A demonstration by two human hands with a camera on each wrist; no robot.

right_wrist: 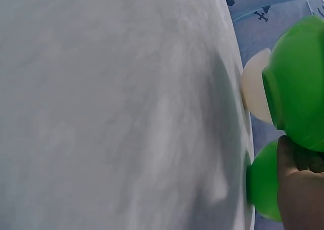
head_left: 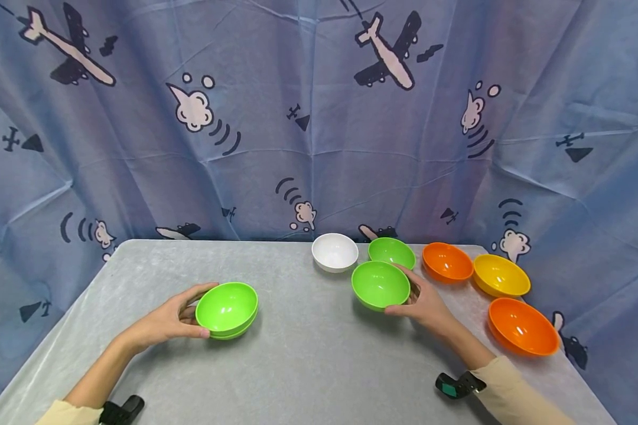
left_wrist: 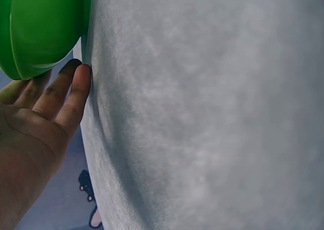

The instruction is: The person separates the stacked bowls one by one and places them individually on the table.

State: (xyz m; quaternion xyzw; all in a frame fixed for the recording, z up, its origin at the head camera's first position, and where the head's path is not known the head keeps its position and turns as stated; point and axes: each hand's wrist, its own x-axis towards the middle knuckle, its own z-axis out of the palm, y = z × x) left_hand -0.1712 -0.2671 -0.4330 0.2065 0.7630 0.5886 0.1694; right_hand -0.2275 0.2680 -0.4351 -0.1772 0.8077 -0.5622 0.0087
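Observation:
On the left of the grey-covered table, a stack of two green bowls (head_left: pixel 226 308), one nested in the other, stands upright. My left hand (head_left: pixel 165 319) holds it from the left side, thumb at the near side and fingers around the far side. In the left wrist view, the fingers lie against the green bowl (left_wrist: pixel 48 27). Right of the middle, my right hand (head_left: pixel 427 302) grips another green bowl (head_left: pixel 380 284) by its right side, thumb in front. This bowl hangs above the table, its shadow below, and the right wrist view shows its base (right_wrist: pixel 274 98) off the surface.
Behind the held bowl are a white bowl (head_left: pixel 335 252) and a green bowl (head_left: pixel 391 251). Along the right edge sit an orange bowl (head_left: pixel 448 262), a yellow bowl (head_left: pixel 501 275) and a larger orange bowl (head_left: pixel 523 326). A blue patterned curtain (head_left: pixel 260 118) hangs behind the table (head_left: pixel 298 366).

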